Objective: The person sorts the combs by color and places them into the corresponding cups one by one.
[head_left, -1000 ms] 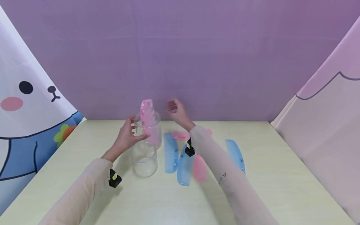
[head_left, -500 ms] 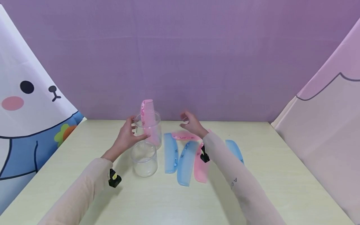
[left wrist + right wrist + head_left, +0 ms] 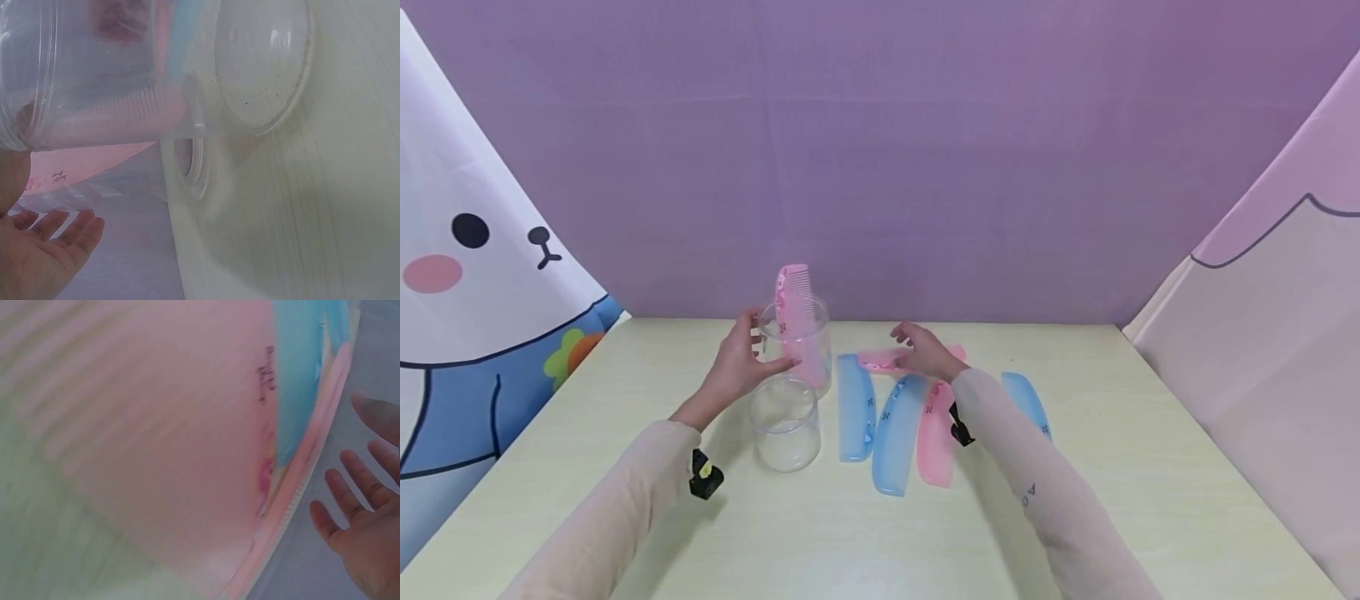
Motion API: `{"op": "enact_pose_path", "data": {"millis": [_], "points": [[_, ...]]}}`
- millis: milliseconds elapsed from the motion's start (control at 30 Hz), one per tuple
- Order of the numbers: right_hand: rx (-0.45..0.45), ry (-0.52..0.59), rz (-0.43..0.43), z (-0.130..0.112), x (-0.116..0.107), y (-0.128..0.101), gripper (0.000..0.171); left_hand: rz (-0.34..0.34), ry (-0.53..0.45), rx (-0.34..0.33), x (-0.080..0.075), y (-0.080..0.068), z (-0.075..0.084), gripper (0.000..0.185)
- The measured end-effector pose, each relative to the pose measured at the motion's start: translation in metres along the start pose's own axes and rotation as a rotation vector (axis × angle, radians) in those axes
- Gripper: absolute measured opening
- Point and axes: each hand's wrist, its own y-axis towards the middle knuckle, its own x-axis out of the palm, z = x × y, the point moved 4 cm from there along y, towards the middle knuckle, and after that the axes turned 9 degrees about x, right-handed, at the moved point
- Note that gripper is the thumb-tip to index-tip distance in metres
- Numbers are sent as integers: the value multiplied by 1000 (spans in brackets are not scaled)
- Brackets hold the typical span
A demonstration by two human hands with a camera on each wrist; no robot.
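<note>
Comb of translucent pink plastic point(image 3: 794, 300) stands nearly upright in a round, clear plastic cup point(image 3: 822, 354), its upper part above the rim and its lower part showing pale through the wall. Its fine teeth face right in the head view, while the spine on the other side carries a deeper pink pattern and small dark lettering. The left hand point(image 3: 735, 362) is clasped on that cup, thumb across the near side and fingers round the left edge. Just in front stands a second clear plastic cup point(image 3: 787, 450), also round, with a smooth, shiny base. To the right of the cups, a curved pink plastic comb point(image 3: 882, 360) lies crosswise on the pale wood-grain table point(image 3: 850, 550), partly covered by the right hand point(image 3: 927, 354). That hand's fingers are spread apart and grip nothing; whether a fingertip brushes the comb beneath is hard to tell. Nearer the person lie a translucent blue plastic comb with a rounded end point(image 3: 856, 408), a slanting blue plastic comb point(image 3: 898, 437) and a frosted pink plastic comb point(image 3: 936, 442), side by side, with small dark marks and moulded decoration along their spines. Farther right, a partly hidden blue plastic comb point(image 3: 1027, 400) lies beside the right sleeve point(image 3: 1037, 492).
</note>
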Motion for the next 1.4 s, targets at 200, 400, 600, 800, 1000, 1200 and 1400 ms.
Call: {"op": "enact_pose_path", "data": {"millis": [200,400,600,800,1000,1200,1400], "points": [[66,-55,-8,10,2,1,54,2,-2,-1,1,0,0,95],[80,-101,-7,14,2,1,57,-1,-6,-7,1,1,-1,95],[124,-122,-16,19,4,5,55,-2,-8,-11,2,1,0,95],[138,-116,-25,21,4,6,55,-4,-4,-14,1,1,0,95],[98,-108,2,18,4,6,54,-8,-6,-11,1,0,0,95],[87,-156,61,16,3,7,52,-3,-7,3,0,0,0,95],[36,-188,112,12,-1,6,48,-9,-6,4,-1,-1,1,94]]}}
